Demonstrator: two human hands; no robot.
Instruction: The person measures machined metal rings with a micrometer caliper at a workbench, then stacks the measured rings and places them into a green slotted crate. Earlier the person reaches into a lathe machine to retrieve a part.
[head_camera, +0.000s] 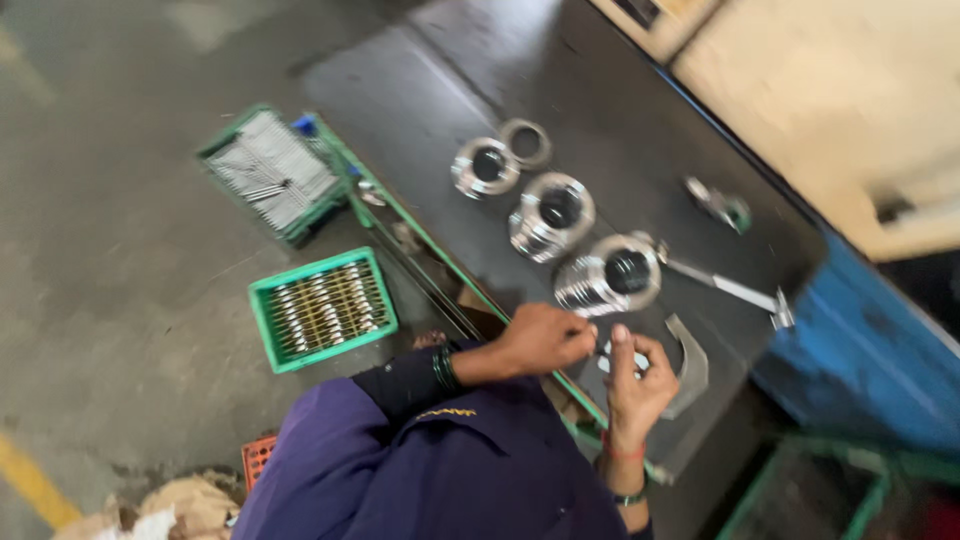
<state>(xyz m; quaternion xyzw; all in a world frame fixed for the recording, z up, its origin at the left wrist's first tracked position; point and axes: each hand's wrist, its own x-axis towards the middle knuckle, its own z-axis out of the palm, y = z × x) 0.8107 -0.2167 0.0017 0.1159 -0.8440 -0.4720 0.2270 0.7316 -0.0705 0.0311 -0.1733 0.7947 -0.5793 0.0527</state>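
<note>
1. The left hand (545, 340) is curled, its fingertips pinched on something small at the near edge of the bench (420, 110); the thing itself is too small and blurred to tell.
2. The right hand (637, 378) is held upright just beside the left hand, fingers bent and thumb raised, and it seems to grip the same small part (604, 352) between the two hands. Whether it pinches the part or only steadies it, I cannot tell.
3. Both hands meet over the near edge of the bench, just below the nearest fitting (608, 274).
4. That fitting is a shiny threaded metal ring with a dark bore. Two more like it lie in a slanting row farther up the bench: a middle fitting (551, 215) and a far fitting (485, 166).
5. A thin flat ring (526, 142) lies just beside the far fitting.
6. A spanner (725, 288) lies on the bench to the right of the nearest fitting, its end close to it.
7. A curved metal piece (690, 365) lies on the bench just right of the right hand.
8. Another small metal item (720, 205) with a green spot lies near the bench's far side.
9. Off the bench's left edge, on the floor, stand two green crates of small metal parts: a near crate (322, 309) and a far crate (272, 172).
</note>
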